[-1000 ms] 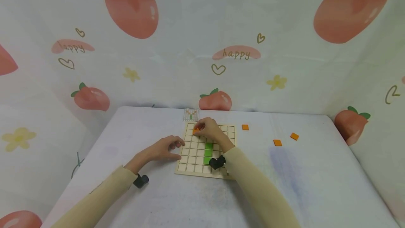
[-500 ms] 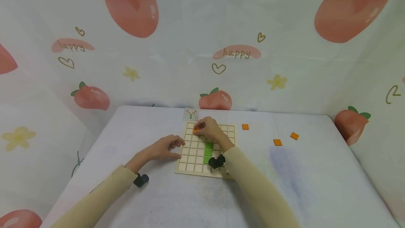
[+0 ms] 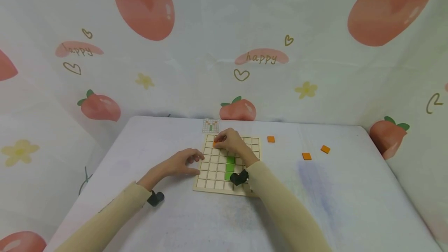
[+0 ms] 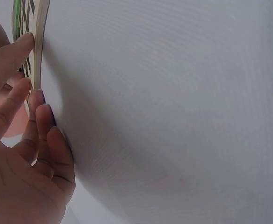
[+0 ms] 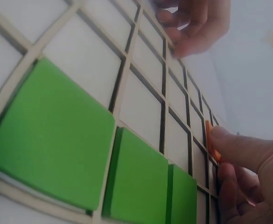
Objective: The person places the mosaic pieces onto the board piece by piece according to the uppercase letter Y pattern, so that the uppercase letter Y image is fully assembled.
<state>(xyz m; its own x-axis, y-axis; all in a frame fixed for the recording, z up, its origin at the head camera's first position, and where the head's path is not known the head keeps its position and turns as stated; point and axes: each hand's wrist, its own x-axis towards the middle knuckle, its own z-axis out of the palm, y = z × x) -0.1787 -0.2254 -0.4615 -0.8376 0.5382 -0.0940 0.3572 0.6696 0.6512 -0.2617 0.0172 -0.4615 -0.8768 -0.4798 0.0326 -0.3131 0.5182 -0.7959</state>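
Through the head camera I saw a white fabric backdrop (image 3: 196, 49), printed with red fruits, yellow flowers and the word "happy", hanging at 12 o'clock beyond a white-covered table (image 3: 189, 221). Pale yellow sleeves (image 3: 287, 205) reached in from 7 and 5 o'clock, with a small black wrist camera (image 3: 239, 177) on each arm. Between them lay a wooden grid board (image 3: 211, 175), its shallow cells framed by raised strips.

The right hand (image 3: 232, 143) was over the far part of the board, thumb and fingers pinching an orange square tile (image 5: 209, 133) at the board's 11 o'clock; I could not tell whether that tile sat fully in its cell. The left hand (image 3: 182, 162) was at 9 o'clock, fingers loosely spread, touching the board's edge and grasping nothing.

Just past the board, at 11 o'clock, lay a small printed grid card (image 3: 210, 126) with orange squares branching above a green stem.

At least three green square tiles (image 3: 229, 167) filled a column from mid-board toward 6 o'clock. Judged against the card, the green stem looked mostly laid and the orange part barely begun: three loose orange tiles (image 3: 271, 139) lay off the board, between 2 and 3 o'clock. The right hand hid some cells.
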